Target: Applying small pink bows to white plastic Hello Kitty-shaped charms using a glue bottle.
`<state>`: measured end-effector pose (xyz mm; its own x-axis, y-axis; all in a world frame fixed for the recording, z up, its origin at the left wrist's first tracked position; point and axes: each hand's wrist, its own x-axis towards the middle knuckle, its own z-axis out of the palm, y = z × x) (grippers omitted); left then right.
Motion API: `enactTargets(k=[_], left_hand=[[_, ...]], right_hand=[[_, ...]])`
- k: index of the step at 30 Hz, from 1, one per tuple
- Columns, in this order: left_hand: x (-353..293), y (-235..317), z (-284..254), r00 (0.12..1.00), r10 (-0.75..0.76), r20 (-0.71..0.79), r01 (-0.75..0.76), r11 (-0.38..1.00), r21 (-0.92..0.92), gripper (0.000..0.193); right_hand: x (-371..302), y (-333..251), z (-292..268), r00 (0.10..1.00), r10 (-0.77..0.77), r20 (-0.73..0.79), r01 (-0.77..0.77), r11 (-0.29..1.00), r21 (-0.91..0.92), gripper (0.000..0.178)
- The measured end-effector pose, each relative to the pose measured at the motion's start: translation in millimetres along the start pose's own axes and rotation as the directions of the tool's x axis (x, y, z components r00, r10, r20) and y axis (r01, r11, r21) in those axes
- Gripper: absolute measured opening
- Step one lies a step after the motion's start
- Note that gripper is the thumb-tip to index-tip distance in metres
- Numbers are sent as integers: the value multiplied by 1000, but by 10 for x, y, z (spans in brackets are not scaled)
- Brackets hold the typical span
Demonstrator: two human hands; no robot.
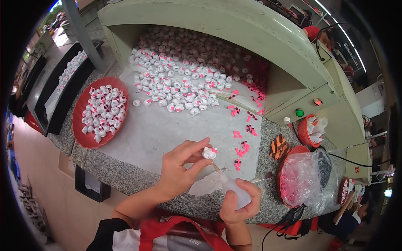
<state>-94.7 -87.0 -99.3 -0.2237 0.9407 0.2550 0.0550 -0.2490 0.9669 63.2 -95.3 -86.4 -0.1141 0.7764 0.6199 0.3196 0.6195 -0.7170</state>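
Between the thumb and fingers of my left hand is a small white figurine head with a pink bow on one side. My right hand is wrapped round a translucent squeeze bottle. The bottle's thin nozzle points up and left, close below the figurine head; whether it touches cannot be made out. Small pink bow pieces lie in little groups right of my hands, some with dark parts. Beyond my hands, many similar white heads are spread over the pale sheet and under the hood.
A green metal hood arches over the far side, with a green button. At the left stand a red bowl of white heads and a black tray. Rightward are a red basket and a plastic-covered bowl. Other people sit further right.
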Motion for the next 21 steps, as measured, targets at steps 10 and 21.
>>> enactTargets(k=[10,21], left_hand=[[-21,53,58,998,66,-24,-64,994,88,37],[-54,100,159,996,92,-5,-90,979,183,38]], right_hand=[[6,17,-25,999,-17,-41,18,1000,14,23],[122,28,-120,996,-82,-35,83,996,22,24]])
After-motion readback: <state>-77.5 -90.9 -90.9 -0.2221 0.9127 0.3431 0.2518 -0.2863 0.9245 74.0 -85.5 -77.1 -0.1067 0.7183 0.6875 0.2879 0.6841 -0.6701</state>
